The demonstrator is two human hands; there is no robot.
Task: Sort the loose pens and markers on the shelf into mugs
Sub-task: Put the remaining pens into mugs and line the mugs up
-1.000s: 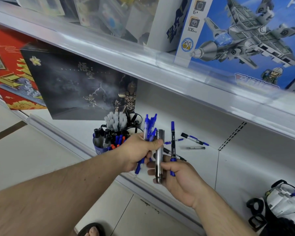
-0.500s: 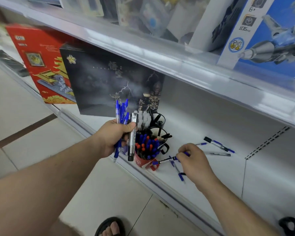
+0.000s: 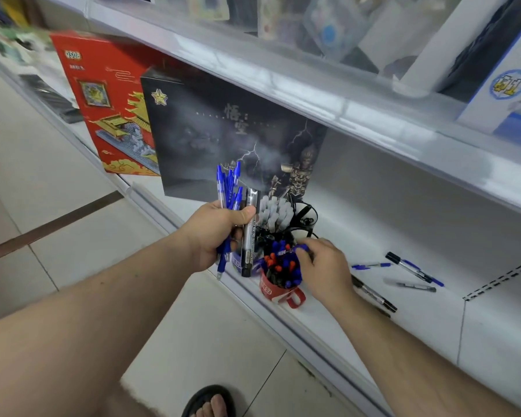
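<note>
1. The right hand (image 3: 322, 266) is pinching a blue pen (image 3: 286, 252) over the crowded red mug (image 3: 278, 285); forcing it in could tip the mug.
2. The left hand (image 3: 217, 233) is gripping a bundle (image 3: 232, 212); one could slip.
3. Loose pens (image 3: 403, 272) are lying on the shelf (image 3: 418, 320).

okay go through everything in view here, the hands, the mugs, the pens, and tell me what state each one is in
Left hand: gripping a bunch of blue pens and a silver marker, upright.
Right hand: pinching a blue pen over the red mug.
Red mug: upright, packed with pens.
Blue mug: upright, mostly hidden.
Loose pens: lying flat on the shelf.
</note>
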